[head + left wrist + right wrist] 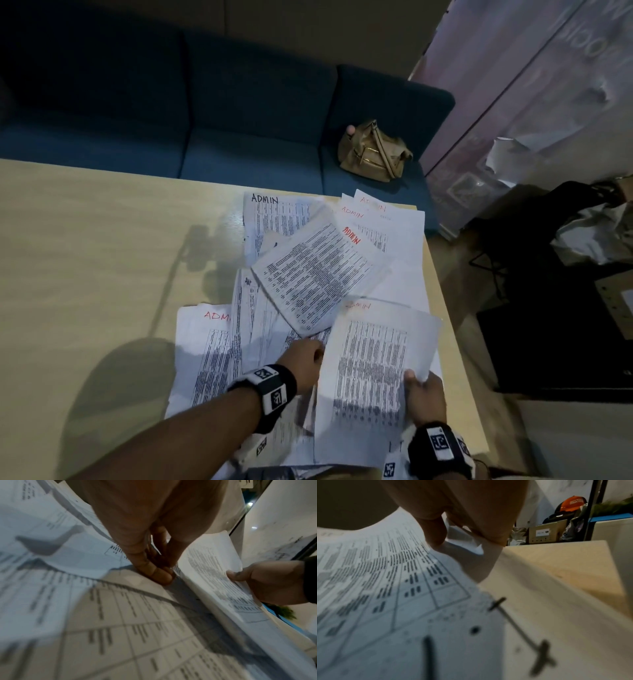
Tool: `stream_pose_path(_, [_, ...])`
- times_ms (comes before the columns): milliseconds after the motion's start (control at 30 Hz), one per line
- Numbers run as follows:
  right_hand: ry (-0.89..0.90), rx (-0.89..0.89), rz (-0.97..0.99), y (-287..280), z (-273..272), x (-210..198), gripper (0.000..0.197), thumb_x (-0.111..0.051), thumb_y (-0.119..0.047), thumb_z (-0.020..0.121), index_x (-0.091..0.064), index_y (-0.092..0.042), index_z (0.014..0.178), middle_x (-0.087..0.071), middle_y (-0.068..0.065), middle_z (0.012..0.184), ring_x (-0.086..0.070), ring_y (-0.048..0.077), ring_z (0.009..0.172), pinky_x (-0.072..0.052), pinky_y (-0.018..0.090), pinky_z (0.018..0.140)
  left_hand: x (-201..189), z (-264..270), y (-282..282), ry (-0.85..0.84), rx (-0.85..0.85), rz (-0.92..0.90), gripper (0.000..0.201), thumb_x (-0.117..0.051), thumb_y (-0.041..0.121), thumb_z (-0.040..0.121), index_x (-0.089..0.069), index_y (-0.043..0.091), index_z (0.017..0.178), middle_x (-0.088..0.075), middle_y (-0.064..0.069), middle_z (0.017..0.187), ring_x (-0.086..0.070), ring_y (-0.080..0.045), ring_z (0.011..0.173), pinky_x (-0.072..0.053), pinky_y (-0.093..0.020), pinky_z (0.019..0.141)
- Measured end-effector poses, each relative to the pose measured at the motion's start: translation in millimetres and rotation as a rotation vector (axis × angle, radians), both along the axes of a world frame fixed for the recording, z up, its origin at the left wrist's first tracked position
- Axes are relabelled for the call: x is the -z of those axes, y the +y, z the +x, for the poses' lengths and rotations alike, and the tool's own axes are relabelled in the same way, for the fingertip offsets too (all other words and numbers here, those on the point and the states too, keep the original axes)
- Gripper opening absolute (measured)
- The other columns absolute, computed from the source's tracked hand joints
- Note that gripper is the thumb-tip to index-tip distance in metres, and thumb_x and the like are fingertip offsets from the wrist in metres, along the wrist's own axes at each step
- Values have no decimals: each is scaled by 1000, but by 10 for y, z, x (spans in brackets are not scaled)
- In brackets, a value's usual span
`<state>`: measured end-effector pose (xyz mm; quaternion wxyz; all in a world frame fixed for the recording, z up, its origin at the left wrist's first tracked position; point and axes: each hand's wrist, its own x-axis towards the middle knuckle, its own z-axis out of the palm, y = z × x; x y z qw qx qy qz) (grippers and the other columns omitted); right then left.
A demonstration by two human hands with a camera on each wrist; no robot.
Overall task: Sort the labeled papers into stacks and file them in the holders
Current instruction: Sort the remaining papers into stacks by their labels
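Several printed sheets marked ADMIN in red or black point(308, 270) lie fanned over the right half of the pale wooden table point(85, 240). My right hand point(416, 378) pinches the lower right edge of a thin stack of printed sheets point(373, 363) and holds it tilted above the pile; in the right wrist view the thumb and fingers point(436, 534) clamp the paper point(376, 577). My left hand point(317, 347) reaches into the pile just left of that stack. Its bunched fingertips point(163, 576) meet at the edge of a loose sheet point(137, 582) lying there. No holders are in view.
A blue sofa point(239, 120) runs behind the table, with a tan handbag point(373, 150) on its right seat. The table's right edge point(445, 308) is close to the papers. Dark equipment and crumpled paper point(565, 274) sit on the floor to the right.
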<state>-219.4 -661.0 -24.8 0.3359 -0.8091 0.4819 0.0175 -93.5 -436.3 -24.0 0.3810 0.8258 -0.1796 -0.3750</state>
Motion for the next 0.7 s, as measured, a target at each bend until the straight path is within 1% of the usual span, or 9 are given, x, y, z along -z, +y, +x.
stream_pose_path(67, [18,33,21,25,0,-28,30,-53,-26,93,-59,2,101,-58,17,82,-54,31,76,-38,30,59,-12,31,54,23,-63,-19,18,-44,10,95,-58,7,84,-63,-12,85,-50,-17,69,-44,-27,66])
stream_pose_path(167, [0,-27,-11,74,42,-152,39,-55,-37,88,-59,-2,104,-59,15,86,-55,30,79,-40,30,64,-109,49,146,91,-138,-116,21,-44,23,100,-58,9,106,-64,-6,95,-58,-17,78,-46,-25,69])
stream_pose_path(267, [-209,-70,81,268,179,-402,42,-56,-40,76,-57,-10,106,-62,10,89,-58,28,81,-41,25,58,-207,54,280,235,-203,-229,57,-38,62,90,-47,14,122,-62,-2,106,-60,-18,92,-46,-30,83])
stream_pose_path(333, [-347,-92,165,403,311,-482,37,-64,-31,80,-57,-11,110,-65,10,93,-62,29,86,-45,27,60,-253,62,391,229,-242,-254,74,-47,72,79,-38,22,133,-55,10,124,-55,-12,109,-45,-24,90])
stream_pose_path(433, [-351,-127,365,534,627,-372,34,-66,-22,87,-56,-14,118,-68,5,104,-65,23,95,-50,31,71,-359,120,565,161,-424,-213,47,-69,43,83,-49,25,122,-60,16,112,-60,-9,105,-51,-18,82])
stream_pose_path(500, [-294,-133,422,602,909,-241,60,-69,-52,75,-55,-16,121,-66,1,104,-63,19,93,-48,33,78,-385,212,735,127,-564,-187,23,-65,25,90,-53,27,109,-62,14,101,-62,-8,90,-44,-9,62])
stream_pose_path(567, [-217,-61,339,632,1199,-101,82,-62,-69,72,-52,-8,124,-61,8,107,-60,23,97,-46,32,83,-335,313,978,72,-626,-142,19,-61,24,91,-59,19,110,-66,5,94,-60,-5,75,-41,-11,54])
stream_pose_path(633, [-126,128,218,643,1442,-23,72,-62,-54,83,-45,-3,130,-54,21,127,-55,34,114,-44,39,95,-279,364,1232,36,-611,-55,16,-57,22,94,-57,17,109,-64,1,86,-56,-5,64,-40,-13,50])
stream_pose_path(700, [-36,170,148,698,1654,-41,75,-64,-47,84,-39,3,133,-46,27,135,-48,39,123,-42,43,102,-205,356,1439,77,-587,-17,21,-54,19,95,-52,20,116,-67,-2,97,-60,-11,69,-46,-16,58])
